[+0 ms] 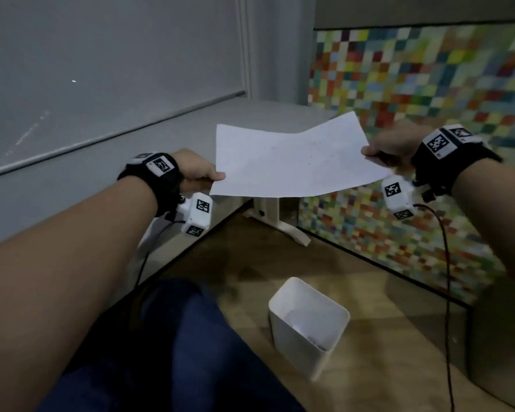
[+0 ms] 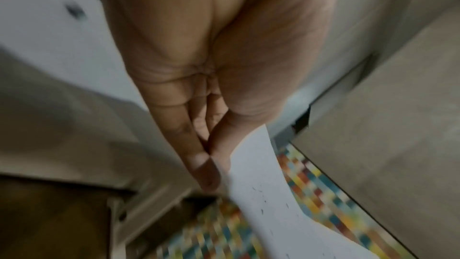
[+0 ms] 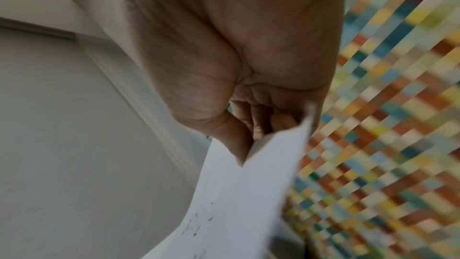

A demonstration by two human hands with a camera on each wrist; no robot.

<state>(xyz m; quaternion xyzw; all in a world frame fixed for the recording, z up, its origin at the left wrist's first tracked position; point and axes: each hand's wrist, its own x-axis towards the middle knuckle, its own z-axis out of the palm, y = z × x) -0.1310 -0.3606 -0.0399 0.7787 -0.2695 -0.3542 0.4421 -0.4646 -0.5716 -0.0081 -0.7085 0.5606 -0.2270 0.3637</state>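
a sheet of paper (image 1: pixel 295 162) is held in the air at the middle of the head view, above the edge of the grey surface (image 1: pixel 191 129) and out over the wooden floor (image 1: pixel 250 263). its long axis runs across the frame from lower left to upper right, and the sheet sags a little in the middle between its two short edges.

the left hand (image 1: pixel 195 171) pinches the left short edge near the lower corner. in the left wrist view the thumb and fingers lie pressed together on the paper (image 2: pixel 273 204). the right hand (image 1: pixel 396 147) pinches the right short edge, thumb on top. in the right wrist view the paper (image 3: pixel 236 194) bends into a shallow crease where the thumb presses it. faint dark marks show on the sheet; they are too small to read.

each hand has one end, so neither is nearer. any fold, crumple or tear would most likely come from bringing the hands toward each other or pulling them apart along that long axis.

a white bin (image 1: pixel 295 346) stands open on the floor in the lower middle of the frame, below the sheet and somewhat closer to the right-hand side of it. something pale lies at its bottom; what it is cannot be told. if the paper is meant for the bin, it has to travel down and toward the bottom of the frame.
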